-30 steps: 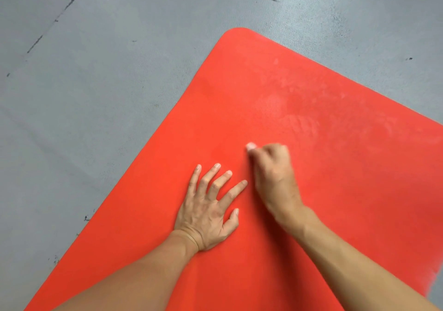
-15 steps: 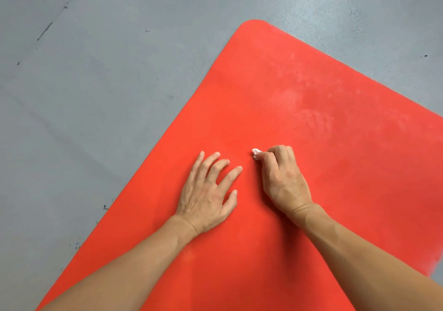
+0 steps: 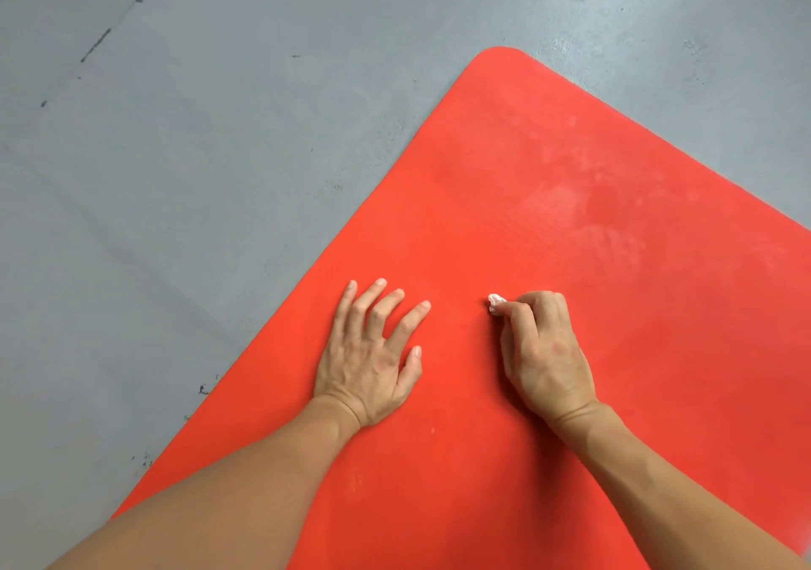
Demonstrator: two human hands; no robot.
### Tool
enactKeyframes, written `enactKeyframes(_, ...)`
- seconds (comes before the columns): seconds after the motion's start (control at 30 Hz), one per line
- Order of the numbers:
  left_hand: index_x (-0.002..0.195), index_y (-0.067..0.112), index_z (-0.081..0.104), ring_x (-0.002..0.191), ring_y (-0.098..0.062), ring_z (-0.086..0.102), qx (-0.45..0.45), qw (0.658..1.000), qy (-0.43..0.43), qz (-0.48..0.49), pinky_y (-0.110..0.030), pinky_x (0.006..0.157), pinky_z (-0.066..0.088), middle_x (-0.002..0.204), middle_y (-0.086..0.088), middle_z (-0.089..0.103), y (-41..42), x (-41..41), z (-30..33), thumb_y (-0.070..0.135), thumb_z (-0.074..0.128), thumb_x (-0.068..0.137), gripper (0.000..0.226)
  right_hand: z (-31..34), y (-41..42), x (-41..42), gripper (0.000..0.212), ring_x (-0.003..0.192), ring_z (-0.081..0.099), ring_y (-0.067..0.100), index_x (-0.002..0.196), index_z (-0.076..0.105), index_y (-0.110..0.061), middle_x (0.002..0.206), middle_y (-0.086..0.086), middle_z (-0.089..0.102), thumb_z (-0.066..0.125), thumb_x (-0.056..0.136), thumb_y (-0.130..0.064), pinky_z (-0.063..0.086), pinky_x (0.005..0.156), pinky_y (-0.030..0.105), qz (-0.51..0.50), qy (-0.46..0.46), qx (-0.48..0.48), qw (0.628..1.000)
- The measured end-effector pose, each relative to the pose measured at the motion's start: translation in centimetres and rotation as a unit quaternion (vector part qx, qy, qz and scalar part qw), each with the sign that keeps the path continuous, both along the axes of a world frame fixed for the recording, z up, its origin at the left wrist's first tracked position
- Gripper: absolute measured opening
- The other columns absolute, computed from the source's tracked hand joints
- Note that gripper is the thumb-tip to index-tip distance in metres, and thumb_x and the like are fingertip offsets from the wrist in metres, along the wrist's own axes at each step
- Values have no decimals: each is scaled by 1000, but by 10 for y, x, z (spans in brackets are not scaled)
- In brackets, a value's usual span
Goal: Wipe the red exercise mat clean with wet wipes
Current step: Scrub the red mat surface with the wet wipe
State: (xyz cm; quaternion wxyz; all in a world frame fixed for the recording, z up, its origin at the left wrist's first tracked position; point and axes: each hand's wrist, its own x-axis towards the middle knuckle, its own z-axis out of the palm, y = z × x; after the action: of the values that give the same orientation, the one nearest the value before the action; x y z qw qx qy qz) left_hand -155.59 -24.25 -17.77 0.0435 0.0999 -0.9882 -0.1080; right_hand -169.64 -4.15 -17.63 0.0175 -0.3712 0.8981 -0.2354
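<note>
The grey floor [image 3: 184, 183] fills the view from 7 o'clock round to 1 o'clock, scuffed with dark marks and a thin seam line near 11 o'clock. On it lies the red exercise mat [image 3: 592, 200], set at an angle so that its rounded corner points toward 12 o'clock and its body spreads down across 3 to 6 o'clock. Pale, dull patches show on the mat's surface toward 2 o'clock; whether they are damp streaks or dust cannot be told.

Both bare forearms reach in from 6 o'clock. The left hand [image 3: 371, 359] lies flat on the mat just left of centre, palm down, fingers straight and spread, holding nothing. The right hand [image 3: 542, 354] sits on the mat at about 4 o'clock from centre, its fingers curled into a loose fist around a small crumpled white wet wipe [image 3: 496, 304], only a bit of which pokes out at the fingertips, toward 10 o'clock of the hand. The wipe appears to touch the mat. The two hands are near each other but apart.
</note>
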Motion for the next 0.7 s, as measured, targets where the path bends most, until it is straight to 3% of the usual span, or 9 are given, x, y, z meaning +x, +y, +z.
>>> enactKeyframes(0.2, 148, 25, 56, 145, -38, 44, -9, 1000, 10, 0, -64, 122, 27, 141, -13, 54, 1, 1, 0, 39, 56, 94, 57, 8, -17, 20, 29, 84, 48, 28, 112, 69, 2, 93, 11, 52, 43, 107, -10, 48, 72, 41, -48, -19, -51, 997)
enactKeyframes(0.3, 149, 25, 54, 145, -37, 44, -7, 1000, 14, 2, -63, 123, 27, 142, -13, 54, -1, 0, -2, 39, 56, 95, 56, 14, -41, 47, 33, 81, 50, 27, 117, 69, 0, 92, 10, 55, 41, 111, -15, 48, 69, 39, 132, -20, -55, 989)
enactKeyframes(0.37, 149, 25, 54, 145, -37, 44, -8, 1000, 15, 2, -63, 123, 27, 141, -13, 54, -1, 1, -1, 38, 57, 94, 56, 18, -42, 21, 34, 81, 51, 28, 116, 70, -3, 91, 9, 56, 39, 111, -17, 48, 66, 40, 182, 11, -44, 982)
enactKeyframes(0.47, 147, 26, 55, 144, -37, 45, -7, 1000, 11, -1, -63, 123, 26, 140, -13, 54, 0, -1, 0, 38, 57, 93, 56, 14, -31, -67, 27, 83, 51, 33, 110, 72, -4, 87, 13, 52, 49, 106, -16, 46, 69, 48, 29, 53, -52, 997)
enactKeyframes(0.57, 148, 27, 53, 144, -37, 45, -5, 1000, 12, -1, -63, 123, 26, 140, -13, 54, -1, -1, -1, 38, 56, 93, 56, 14, -22, -112, 29, 81, 49, 34, 98, 71, -1, 83, 17, 49, 50, 106, -19, 44, 69, 51, -165, 45, -58, 984)
enactKeyframes(0.63, 148, 26, 52, 144, -37, 45, -6, 1000, 11, -1, -62, 123, 26, 140, -13, 54, -1, 0, -1, 38, 57, 93, 57, 13, -32, -80, 24, 79, 47, 31, 104, 71, -1, 83, 15, 47, 51, 106, -14, 42, 67, 47, -192, 24, -72, 979)
enactKeyframes(0.7, 149, 27, 51, 144, -37, 44, -8, 1000, 12, -3, -63, 123, 26, 140, -13, 54, -1, 0, 0, 39, 57, 93, 58, 14, -40, -25, 26, 83, 49, 28, 118, 71, -4, 90, 12, 48, 49, 105, -11, 38, 71, 37, -126, -40, -73, 989)
